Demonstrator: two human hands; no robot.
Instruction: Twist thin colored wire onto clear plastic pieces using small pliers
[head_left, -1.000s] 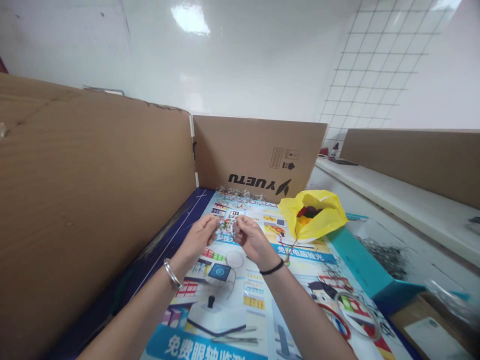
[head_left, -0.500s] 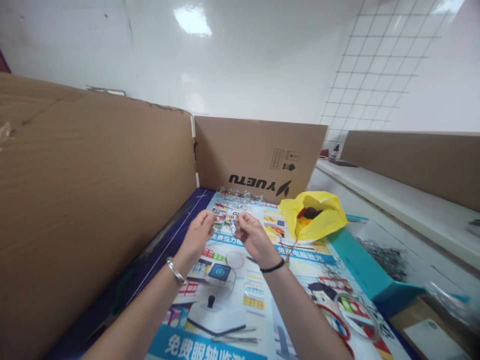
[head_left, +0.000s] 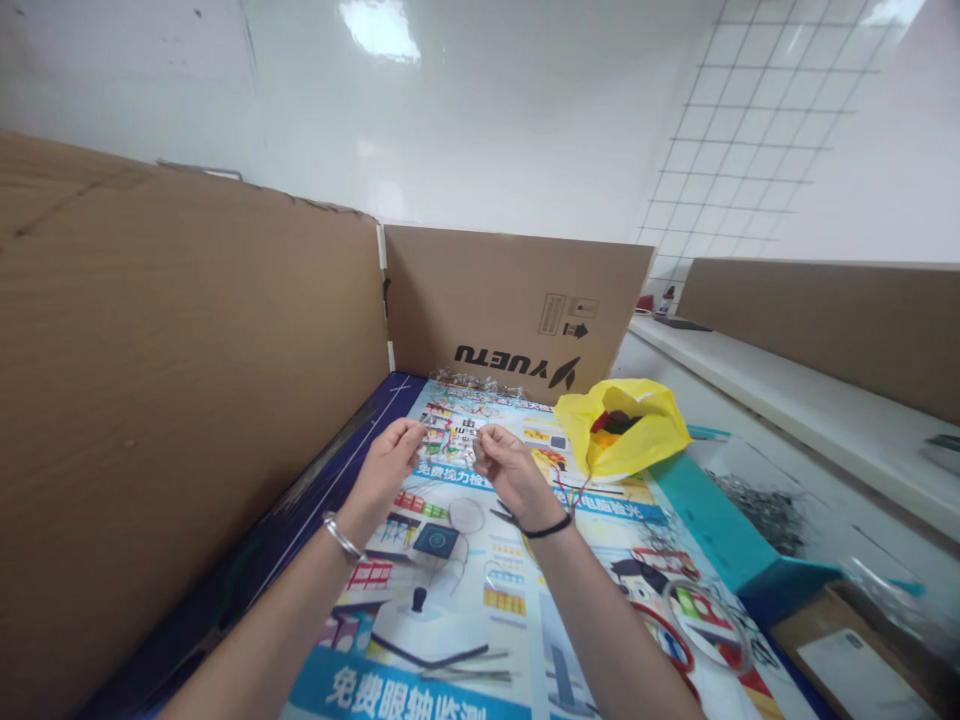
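Over the far middle of the printed poster, my left hand [head_left: 391, 462] is closed in a pinch, with a silver bangle on its wrist. My right hand [head_left: 513, 468], with a black band at the wrist, pinches at about the same height a short gap away. Something thin and shiny seems to be at the fingertips, too small and blurred to name. Beyond the hands, a row of tangled silvery pieces [head_left: 480, 386] lies along the cardboard. Red and yellow thin strands [head_left: 564, 484] lie just right of my right hand.
An opened yellow bag [head_left: 645, 440] with dark and orange contents stands at right. Beside it is a teal box [head_left: 720, 525] holding a heap of metal-grey pieces [head_left: 761, 510]. A red coil [head_left: 679, 650] and a clear coil [head_left: 739, 650] lie nearer. Cardboard walls [head_left: 225, 330] rise left and behind.
My hands have drawn slightly apart, the left one moving a little to the left. Both remain pinched. The camera view has shifted slightly.
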